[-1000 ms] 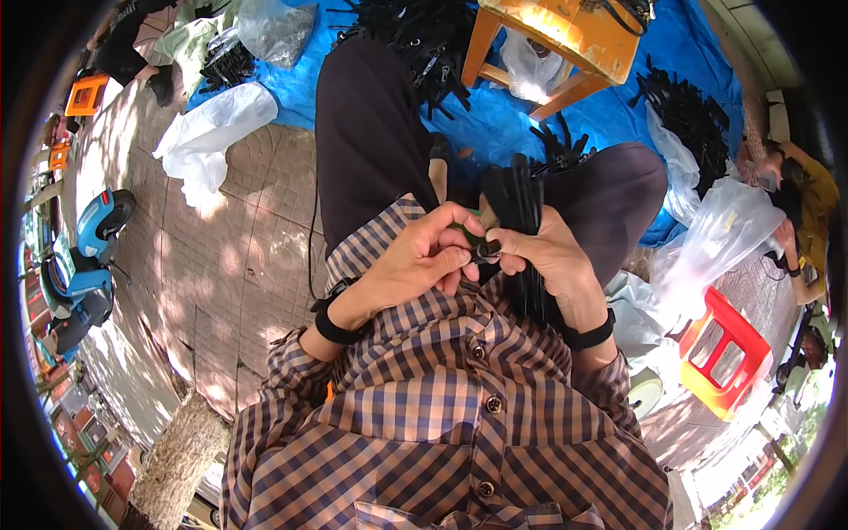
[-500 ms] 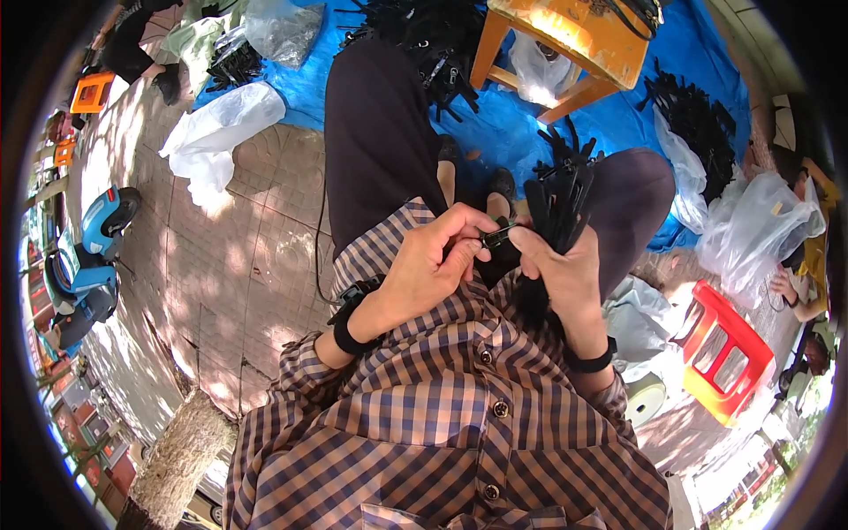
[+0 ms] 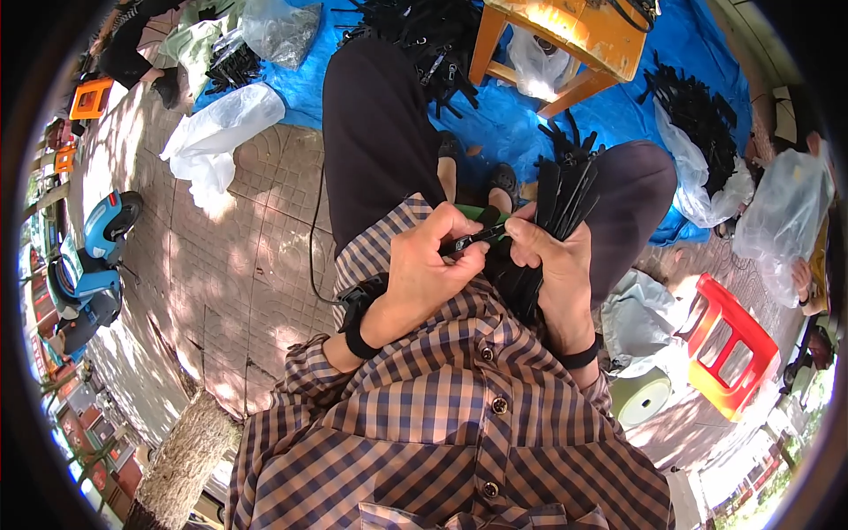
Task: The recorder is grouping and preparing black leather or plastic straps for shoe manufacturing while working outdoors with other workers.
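Observation:
Between finger and thumb, my left hand (image 3: 433, 261) pinches the end of a black zipper (image 3: 473, 238). My right hand (image 3: 556, 269) is closed around a bundle of black zippers (image 3: 565, 201), whose strips stick up past the fingers and hang below the palm. Its thumb and forefinger meet the other end of the small zipper, so this piece spans the gap between both hands, over my lap. Behind my left fingers a green thing (image 3: 484, 214) shows in part; I cannot make out its kind.
An orange wooden stool (image 3: 609, 40) stands on a blue tarp (image 3: 490, 128) ahead, near piles of black zippers (image 3: 693, 110). To the right are a red plastic stool (image 3: 731, 349), a white roll (image 3: 643, 403) and another person's hand (image 3: 802, 278) by a clear bag (image 3: 782, 216). A tree trunk (image 3: 185, 455) rises lower left.
More of the black zipper now shows in my left fingers, and my right hand has shifted slightly left. The green thing shows more. At the right, the clear bag has been lifted and moved outward.

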Demonstrator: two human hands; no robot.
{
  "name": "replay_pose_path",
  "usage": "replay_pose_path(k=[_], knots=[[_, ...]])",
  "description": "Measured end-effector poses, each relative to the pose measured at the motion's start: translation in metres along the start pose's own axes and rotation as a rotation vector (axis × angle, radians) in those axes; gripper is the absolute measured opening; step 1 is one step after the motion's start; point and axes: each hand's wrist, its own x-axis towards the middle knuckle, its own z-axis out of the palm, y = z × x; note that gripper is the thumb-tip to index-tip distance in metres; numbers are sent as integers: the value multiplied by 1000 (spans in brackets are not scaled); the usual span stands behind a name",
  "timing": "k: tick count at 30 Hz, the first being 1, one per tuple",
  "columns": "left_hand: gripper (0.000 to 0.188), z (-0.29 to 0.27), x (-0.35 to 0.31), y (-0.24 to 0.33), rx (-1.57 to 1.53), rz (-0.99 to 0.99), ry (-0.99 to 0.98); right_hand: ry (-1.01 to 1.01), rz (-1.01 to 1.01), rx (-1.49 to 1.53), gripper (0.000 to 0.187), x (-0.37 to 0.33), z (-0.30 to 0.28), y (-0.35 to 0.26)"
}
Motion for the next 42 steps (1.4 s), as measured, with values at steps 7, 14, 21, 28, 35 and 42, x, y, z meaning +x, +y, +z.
replay_pose_path(k=[7, 14, 21, 28, 35, 42], knots=[[15, -2, 0, -4, -86, -45, -64, 14, -1, -68, 8, -3, -1, 2], [15, -3, -4, -7, -16, 15, -75, 42, -62, -208, 10, -14, 6, 1], [16, -2, -11, -7, 23, -7, -5, 20, 34, 41, 10, -5, 1, 1], [8, -6, -3, -11, -430, -120, -196, -16, 16, -3, 10, -2, -3, 0], [12, -19, 3, -13, -849, -241, -216, -168, -38, -280, 13, -2, 6, -10], [12, 6, -4, -15, -529, -35, -188, -75, -29, -448, 22, -15, 5, -13]])
